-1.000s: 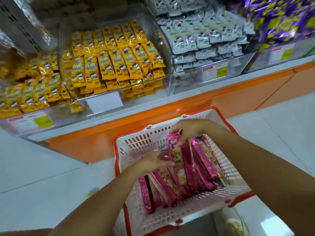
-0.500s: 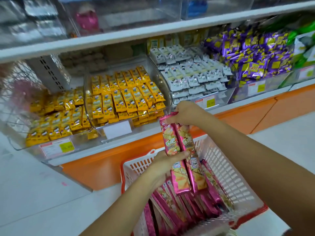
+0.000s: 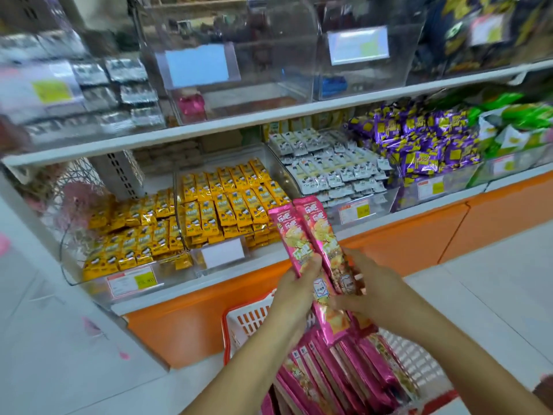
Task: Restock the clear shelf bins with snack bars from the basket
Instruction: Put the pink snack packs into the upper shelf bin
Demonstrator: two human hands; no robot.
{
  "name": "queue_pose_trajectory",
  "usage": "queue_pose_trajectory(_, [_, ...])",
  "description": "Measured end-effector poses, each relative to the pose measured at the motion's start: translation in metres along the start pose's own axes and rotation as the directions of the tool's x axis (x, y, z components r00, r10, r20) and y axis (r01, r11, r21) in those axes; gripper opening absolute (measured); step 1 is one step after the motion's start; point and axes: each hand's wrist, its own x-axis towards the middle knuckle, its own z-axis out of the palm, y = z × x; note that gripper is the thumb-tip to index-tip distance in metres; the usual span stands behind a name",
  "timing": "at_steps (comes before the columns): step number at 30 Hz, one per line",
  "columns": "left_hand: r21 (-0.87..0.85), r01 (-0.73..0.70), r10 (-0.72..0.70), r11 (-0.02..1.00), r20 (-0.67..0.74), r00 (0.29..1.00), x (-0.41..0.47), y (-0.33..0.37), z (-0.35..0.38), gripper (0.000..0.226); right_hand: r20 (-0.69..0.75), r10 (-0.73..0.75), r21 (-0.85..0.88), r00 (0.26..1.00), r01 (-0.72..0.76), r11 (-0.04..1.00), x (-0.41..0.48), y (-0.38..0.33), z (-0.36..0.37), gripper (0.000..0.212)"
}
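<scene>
Snack bars higher, between fingers

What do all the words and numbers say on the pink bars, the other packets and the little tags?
Nothing here can be read for sure.
pink snack bars: big white characters, too blurred to read.
yellow packets: print too small.
price tag below them: numbers blurred.
white label: looks blank.
grey-white packets: too small.
purple packets: too small.
upper bin label: blurred.

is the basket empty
No, many pink snack bars lie packed in the white basket.
</scene>
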Motion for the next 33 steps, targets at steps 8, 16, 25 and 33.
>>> queue_pose_trajectory(8, [-0.1, -0.107, 0.123, 0.989, 0.168, 0.978, -0.015, 0.053, -0.01, 0.016, -0.328, -0.154, -0.071, 0.932, 0.138, 0.988, 0.001, -0.031, -0.006, 0.069])
queue_pose_trajectory(16, [-0.064, -0.302, 0.309, 0.951, 0.165, 0.937, -0.045, 0.119, -0.016, 0.043, -0.189, -0.3, -0.278, 0.935, 0.242, 0.93, -0.003, -0.097, -0.014, 0.091])
queue_pose_trajectory(25, [0.559, -0.609, 0.67, 0.563, 0.121, 0.732, -0.05, 0.218, -0.044, 0.02, -0.036, -0.246, 0.131, 0.969, 0.249, 0.96, 0.034, -0.182, -0.109, 0.055])
queue_pose_trajectory(33, [0.96, -0.217, 0.814, -0.176, 0.266, 0.517, -0.004, 0.293, -0.099, 0.038, -0.008, -0.137, -0.18, 0.99, 0.134, 0.974, 0.127, -0.284, -0.179, 0.029])
